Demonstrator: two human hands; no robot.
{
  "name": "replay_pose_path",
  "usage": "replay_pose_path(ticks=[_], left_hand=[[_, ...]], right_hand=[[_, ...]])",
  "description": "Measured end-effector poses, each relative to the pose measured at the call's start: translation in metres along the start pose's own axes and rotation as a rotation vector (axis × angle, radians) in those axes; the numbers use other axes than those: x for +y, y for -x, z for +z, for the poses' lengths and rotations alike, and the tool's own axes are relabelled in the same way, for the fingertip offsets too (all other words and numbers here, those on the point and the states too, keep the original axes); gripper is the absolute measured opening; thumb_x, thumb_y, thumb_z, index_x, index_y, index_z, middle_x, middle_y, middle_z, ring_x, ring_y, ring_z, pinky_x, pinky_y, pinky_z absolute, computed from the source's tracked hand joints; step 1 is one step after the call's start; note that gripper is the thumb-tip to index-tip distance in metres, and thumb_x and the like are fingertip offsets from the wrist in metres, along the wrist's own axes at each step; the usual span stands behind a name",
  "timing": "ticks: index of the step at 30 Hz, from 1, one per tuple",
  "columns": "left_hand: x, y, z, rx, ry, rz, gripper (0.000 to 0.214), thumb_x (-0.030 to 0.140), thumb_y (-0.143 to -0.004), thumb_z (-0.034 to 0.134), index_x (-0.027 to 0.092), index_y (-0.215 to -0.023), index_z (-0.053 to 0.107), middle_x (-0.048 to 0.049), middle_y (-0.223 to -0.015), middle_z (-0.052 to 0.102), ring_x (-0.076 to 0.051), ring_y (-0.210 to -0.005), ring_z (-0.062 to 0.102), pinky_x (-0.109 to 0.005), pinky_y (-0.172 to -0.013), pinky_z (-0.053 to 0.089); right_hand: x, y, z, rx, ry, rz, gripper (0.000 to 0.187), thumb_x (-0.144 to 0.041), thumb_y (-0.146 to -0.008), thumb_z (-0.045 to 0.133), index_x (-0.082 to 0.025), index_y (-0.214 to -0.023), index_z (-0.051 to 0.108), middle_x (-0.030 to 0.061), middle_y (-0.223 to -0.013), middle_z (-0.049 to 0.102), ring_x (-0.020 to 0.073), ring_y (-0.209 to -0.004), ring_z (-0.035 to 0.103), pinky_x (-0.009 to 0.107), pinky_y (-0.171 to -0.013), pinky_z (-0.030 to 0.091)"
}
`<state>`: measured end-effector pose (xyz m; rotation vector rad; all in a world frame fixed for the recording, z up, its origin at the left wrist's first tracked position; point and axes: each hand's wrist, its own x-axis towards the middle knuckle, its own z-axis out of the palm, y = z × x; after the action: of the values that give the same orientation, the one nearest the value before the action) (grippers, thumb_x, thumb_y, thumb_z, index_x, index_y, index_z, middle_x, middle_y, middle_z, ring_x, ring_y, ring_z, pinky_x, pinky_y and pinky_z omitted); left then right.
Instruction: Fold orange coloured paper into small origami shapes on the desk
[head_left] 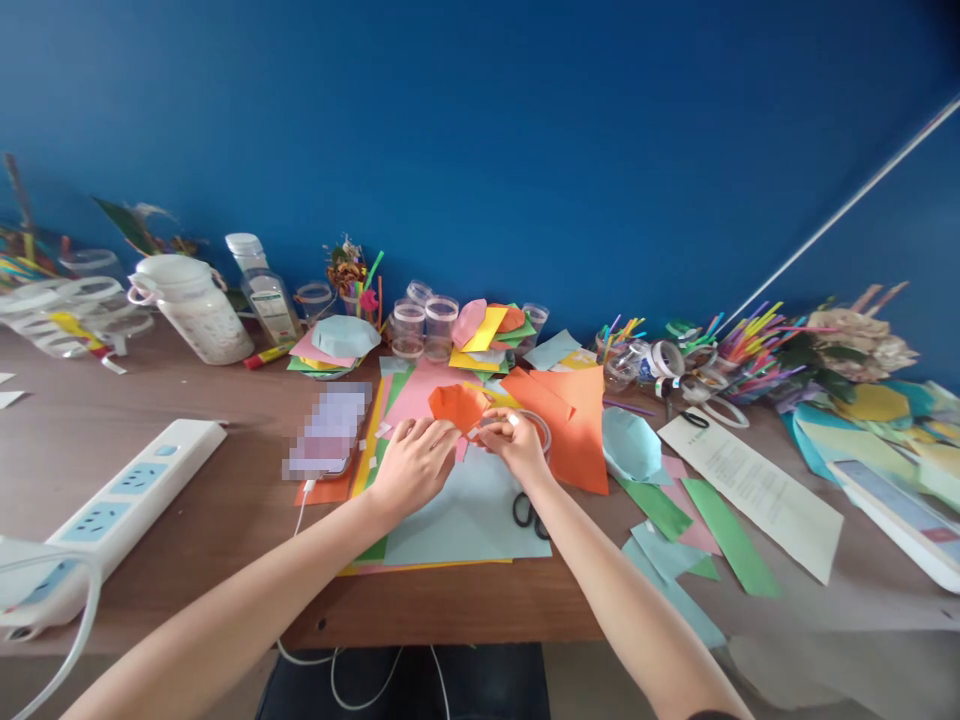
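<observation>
My left hand [413, 462] pinches the lower edge of a folded orange paper piece [456, 404] held just above the desk. My right hand [514, 440] is closed beside it, fingertips on a clear tape roll [541, 428] and a small strip of tape next to the orange piece. Both hands hover over a pale blue sheet [469, 515] lying on stacked pink, green and yellow paper. Black-handled scissors [527, 512] lie under my right wrist.
A phone [330, 430] lies left of the papers, a white power strip [112, 505] further left. Orange sheets [574, 420], a pale blue paper bowl [630, 445], green strips and a printed sheet [757, 490] lie right. Jars, cups and straws line the blue wall.
</observation>
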<state>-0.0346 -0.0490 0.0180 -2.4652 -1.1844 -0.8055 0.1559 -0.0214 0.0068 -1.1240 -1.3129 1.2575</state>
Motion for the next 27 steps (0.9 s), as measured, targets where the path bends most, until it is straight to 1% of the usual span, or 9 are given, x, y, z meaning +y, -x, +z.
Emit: replay_pose_path(ticks=[4, 7, 9, 13, 17, 20, 23, 27], left_hand=[[0.002, -0.001, -0.004, 0.083, 0.040, -0.031, 0.017, 0.026, -0.093, 0.048, 0.019, -0.096, 0.063, -0.0039, -0.095, 0.068, -0.019, -0.081, 0.058, -0.036, -0.078, 0.033], [-0.002, 0.000, -0.001, 0.103, 0.054, -0.057, 0.018, 0.029, -0.093, 0.050, 0.020, -0.086, 0.064, -0.0015, -0.085, 0.069, -0.018, -0.080, 0.059, -0.036, -0.079, 0.032], [-0.005, 0.001, 0.001, 0.099, 0.054, -0.048, 0.020, 0.029, -0.093, 0.051, 0.020, -0.081, 0.065, -0.0004, -0.080, 0.069, -0.018, -0.079, 0.059, -0.036, -0.080, 0.032], [-0.009, 0.002, 0.002, 0.050, 0.065, 0.011, 0.022, 0.024, -0.094, 0.048, 0.021, -0.082, 0.066, -0.0004, -0.077, 0.069, -0.017, -0.077, 0.058, -0.035, -0.079, 0.032], [-0.009, 0.000, 0.000, -0.042, 0.058, 0.043, 0.028, 0.018, -0.094, 0.043, 0.019, -0.079, 0.066, -0.0022, -0.073, 0.068, -0.018, -0.077, 0.057, -0.036, -0.080, 0.032], [-0.009, -0.002, -0.003, -0.089, 0.081, 0.037, 0.030, 0.018, -0.094, 0.041, 0.019, -0.079, 0.067, -0.0032, -0.072, 0.068, -0.018, -0.076, 0.057, -0.037, -0.079, 0.032], [-0.011, -0.003, -0.004, -0.124, 0.152, 0.020, 0.030, 0.018, -0.093, 0.040, 0.019, -0.079, 0.067, -0.0038, -0.073, 0.068, -0.018, -0.077, 0.058, -0.036, -0.077, 0.033], [-0.013, -0.003, -0.005, -0.161, 0.247, -0.044, 0.027, 0.020, -0.092, 0.044, 0.020, -0.079, 0.068, -0.0029, -0.076, 0.070, -0.018, -0.079, 0.060, -0.036, -0.080, 0.033]], right_hand=[[-0.003, 0.009, 0.015, -0.037, -0.033, -0.014, 0.035, -0.033, -0.068, 0.073, -0.020, -0.094, 0.053, -0.0001, -0.072, 0.069, 0.0171, -0.068, 0.069, 0.027, -0.064, 0.053], [-0.002, 0.015, 0.022, -0.044, 0.010, -0.042, 0.034, -0.030, -0.069, 0.072, -0.021, -0.097, 0.055, 0.0008, -0.077, 0.069, 0.0172, -0.070, 0.069, 0.026, -0.065, 0.054], [-0.002, 0.017, 0.025, -0.043, 0.052, -0.066, 0.032, -0.029, -0.071, 0.070, -0.021, -0.098, 0.055, 0.0013, -0.079, 0.069, 0.0174, -0.072, 0.069, 0.027, -0.067, 0.055], [-0.004, 0.021, 0.026, -0.043, 0.166, -0.128, 0.028, -0.027, -0.075, 0.065, -0.021, -0.101, 0.056, 0.0021, -0.080, 0.069, 0.0169, -0.073, 0.069, 0.029, -0.071, 0.055], [-0.009, 0.023, 0.027, -0.053, 0.271, -0.174, 0.024, -0.023, -0.077, 0.060, -0.021, -0.100, 0.056, 0.0014, -0.080, 0.070, 0.0169, -0.077, 0.068, 0.030, -0.073, 0.055], [-0.011, 0.024, 0.027, -0.066, 0.292, -0.182, 0.023, -0.020, -0.077, 0.058, -0.022, -0.100, 0.056, 0.0005, -0.080, 0.070, 0.0165, -0.077, 0.069, 0.029, -0.073, 0.055], [-0.011, 0.024, 0.027, -0.071, 0.297, -0.188, 0.023, -0.019, -0.077, 0.057, -0.022, -0.099, 0.056, 0.0001, -0.079, 0.070, 0.0163, -0.076, 0.069, 0.029, -0.072, 0.055], [-0.011, 0.024, 0.027, -0.073, 0.313, -0.208, 0.023, -0.019, -0.077, 0.058, -0.022, -0.100, 0.056, 0.0005, -0.080, 0.070, 0.0156, -0.075, 0.069, 0.028, -0.072, 0.055]])
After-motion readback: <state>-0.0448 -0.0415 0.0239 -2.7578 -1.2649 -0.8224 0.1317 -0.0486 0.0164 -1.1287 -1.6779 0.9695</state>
